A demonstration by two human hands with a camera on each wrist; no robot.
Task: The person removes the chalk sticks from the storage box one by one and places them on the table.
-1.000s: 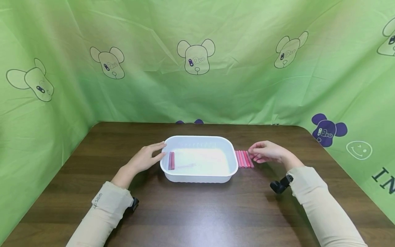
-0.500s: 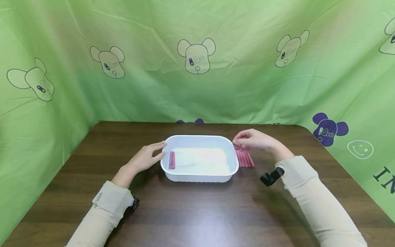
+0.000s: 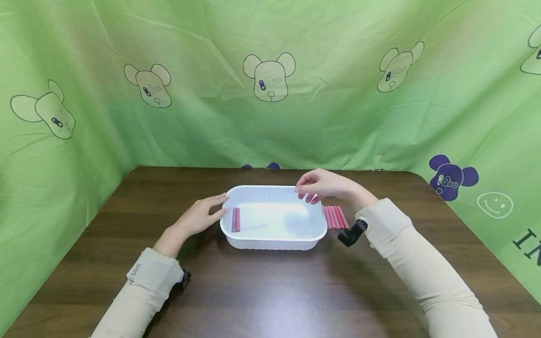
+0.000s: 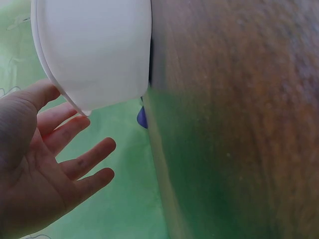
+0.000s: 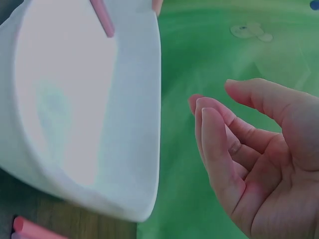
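A white plastic basin (image 3: 270, 245) stands mid-table. Two pinkish-red sticks (image 3: 235, 219) lie side by side inside it at the left end; part of one stick (image 5: 102, 17) shows in the right wrist view. My left hand (image 3: 198, 216) rests on the basin's left rim, thumb and fingers spread and touching it. Over the far right corner of the basin hovers my right hand (image 3: 323, 184). Its fingers are loosely bent, thumb apart from them, and the right wrist view shows nothing held. Several pink and red sticks (image 3: 335, 218) lie in a row against the basin's right side.
The brown wooden table (image 3: 270, 291) extends around the basin. Green cloth (image 3: 270, 131) printed with bear heads hangs behind and at both sides. A small black camera (image 3: 352, 233) is strapped at the right wrist, near the row of sticks.
My right hand has risen from the row of sticks and moved left, over the basin's far right corner. My left hand and the two sticks in the basin have stayed in place.
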